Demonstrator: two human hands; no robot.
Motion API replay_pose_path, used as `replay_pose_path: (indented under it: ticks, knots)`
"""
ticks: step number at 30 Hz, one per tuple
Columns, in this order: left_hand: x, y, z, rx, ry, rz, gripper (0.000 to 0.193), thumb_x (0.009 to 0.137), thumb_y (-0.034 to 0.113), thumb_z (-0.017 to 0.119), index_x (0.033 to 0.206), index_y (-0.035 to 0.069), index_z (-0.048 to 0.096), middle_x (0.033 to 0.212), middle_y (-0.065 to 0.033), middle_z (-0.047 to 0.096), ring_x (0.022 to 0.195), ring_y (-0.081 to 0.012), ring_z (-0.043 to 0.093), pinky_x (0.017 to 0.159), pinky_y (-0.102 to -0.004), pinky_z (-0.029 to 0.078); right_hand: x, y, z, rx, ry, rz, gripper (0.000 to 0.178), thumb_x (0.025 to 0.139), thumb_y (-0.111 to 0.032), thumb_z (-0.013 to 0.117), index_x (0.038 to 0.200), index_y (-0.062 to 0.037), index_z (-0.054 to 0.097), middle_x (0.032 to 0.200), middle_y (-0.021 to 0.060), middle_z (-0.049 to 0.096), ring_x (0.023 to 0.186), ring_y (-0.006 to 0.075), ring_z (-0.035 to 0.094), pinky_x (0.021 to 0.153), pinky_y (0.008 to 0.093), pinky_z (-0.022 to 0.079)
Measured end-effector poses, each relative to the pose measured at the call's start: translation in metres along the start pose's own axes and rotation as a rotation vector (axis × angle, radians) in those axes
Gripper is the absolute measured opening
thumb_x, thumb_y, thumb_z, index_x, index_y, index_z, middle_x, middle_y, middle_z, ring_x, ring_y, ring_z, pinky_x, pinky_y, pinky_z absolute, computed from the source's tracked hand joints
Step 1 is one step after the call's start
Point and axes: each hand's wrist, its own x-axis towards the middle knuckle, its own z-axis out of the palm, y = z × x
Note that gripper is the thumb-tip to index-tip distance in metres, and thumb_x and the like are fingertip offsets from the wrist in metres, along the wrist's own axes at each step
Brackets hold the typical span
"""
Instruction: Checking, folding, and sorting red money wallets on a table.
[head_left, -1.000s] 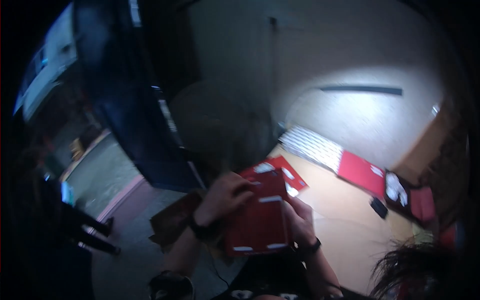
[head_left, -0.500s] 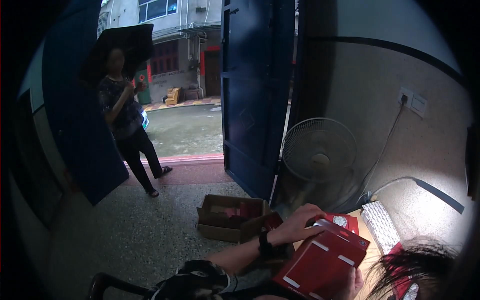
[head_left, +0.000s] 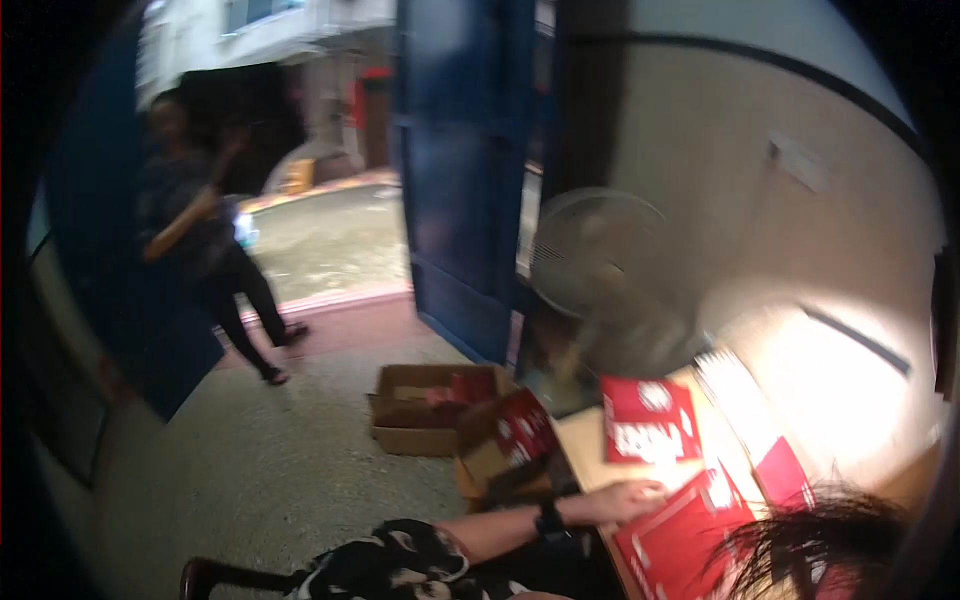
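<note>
A flat red box (head_left: 685,535) with white patches is at the table's near edge. My left hand (head_left: 625,500), with a dark band on its wrist, is at the box's upper left edge. Motion smears its fingers, so their grip is unclear. Past the hand, a red printed package (head_left: 650,420) with a white round picture lies flat on the table (head_left: 580,440). My right hand is not visible; dark hair hangs over the lower right of the box.
Left of the table stand an open cardboard box (head_left: 415,440) with red pieces and another carton (head_left: 485,470) holding red packaging. A standing fan (head_left: 600,255) is by the wall. A person (head_left: 195,220) with a dark umbrella (head_left: 245,120) stands at the open blue door (head_left: 465,180).
The view has swung, blurring the picture. The red box is lower and further right, and the printed package behind it now shows whole. My right hand has gone from sight. The person's umbrella has lowered.
</note>
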Motion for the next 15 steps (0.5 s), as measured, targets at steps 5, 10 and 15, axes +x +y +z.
replay_pose_path:
  ticks: [5, 10, 15]
  knots:
    - [0.01, 0.013, 0.024, -0.097, -0.259, -0.211, 0.05, 0.104, 0.028, 0.058, 0.142, -0.003, 0.047, 0.12, -0.0113, 0.067, 0.091, -0.0088, 0.065, 0.074, -0.0249, 0.058, -0.023, -0.006, -0.127, 0.219, 0.371, 0.071, 0.026, 0.101, -0.009, 0.054, 0.118, 0.0066, 0.064, 0.115, 0.0143, 0.069, 0.108, 0.0206, 0.064, 0.098, 0.0338, 0.05]
    - [0.01, 0.024, 0.032, -0.259, -0.189, -0.346, 0.046, 0.105, 0.016, 0.051, 0.147, -0.001, 0.041, 0.126, -0.0099, 0.065, 0.099, -0.0097, 0.065, 0.071, -0.0224, 0.057, -0.063, -0.029, -0.123, 0.032, 0.287, 0.412, 0.029, 0.102, -0.015, 0.058, 0.122, 0.0055, 0.062, 0.113, 0.0105, 0.071, 0.101, 0.0142, 0.067, 0.09, 0.0283, 0.053]
    - [0.014, 0.025, 0.06, -0.246, -0.271, -0.367, 0.045, 0.107, 0.021, 0.051, 0.146, 0.0, 0.043, 0.116, -0.008, 0.069, 0.098, -0.008, 0.065, 0.074, -0.0227, 0.055, -0.082, -0.049, -0.142, -0.041, 0.335, 0.452, 0.032, 0.101, -0.014, 0.058, 0.125, 0.0066, 0.06, 0.112, 0.0118, 0.071, 0.095, 0.0143, 0.071, 0.088, 0.0288, 0.056]
